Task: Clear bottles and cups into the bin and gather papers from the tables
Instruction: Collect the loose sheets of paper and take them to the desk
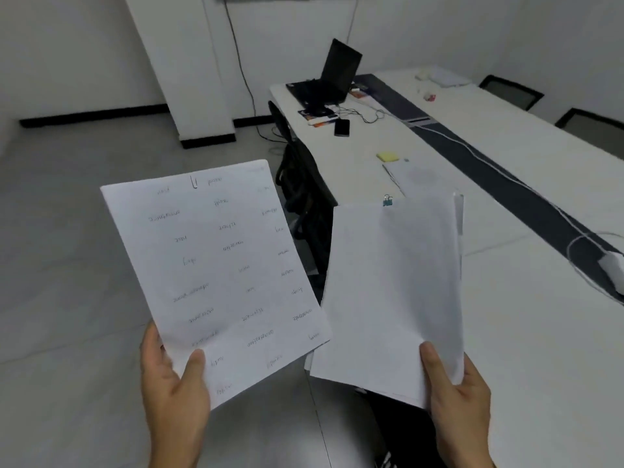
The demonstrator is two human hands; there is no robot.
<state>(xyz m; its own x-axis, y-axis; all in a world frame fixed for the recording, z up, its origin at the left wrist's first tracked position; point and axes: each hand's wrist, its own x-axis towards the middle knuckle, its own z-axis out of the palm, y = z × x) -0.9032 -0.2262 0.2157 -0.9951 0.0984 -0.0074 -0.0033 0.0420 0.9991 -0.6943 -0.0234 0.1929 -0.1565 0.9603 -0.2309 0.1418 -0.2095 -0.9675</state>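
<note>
My left hand (172, 383) grips the bottom edge of a written sheet bundle (219, 265) held by a paper clip at its top, raised over the floor. My right hand (456, 400) grips the lower right corner of a blank white paper stack (391, 292) fastened with a small blue binder clip (387, 201). The two bundles sit side by side, nearly touching at their lower inner corners. Another loose sheet (415, 179) lies on the white table (523, 332) beyond the right stack. No bottles, cups or bin are visible.
On the table lie a yellow sticky-note pad (387, 157), a black phone (342, 127), an open laptop (332, 76) with cables, a white cord with charger (611, 265) and small items at the far end. Black chairs (300, 184) stand along the table edges. Grey floor spreads to the left.
</note>
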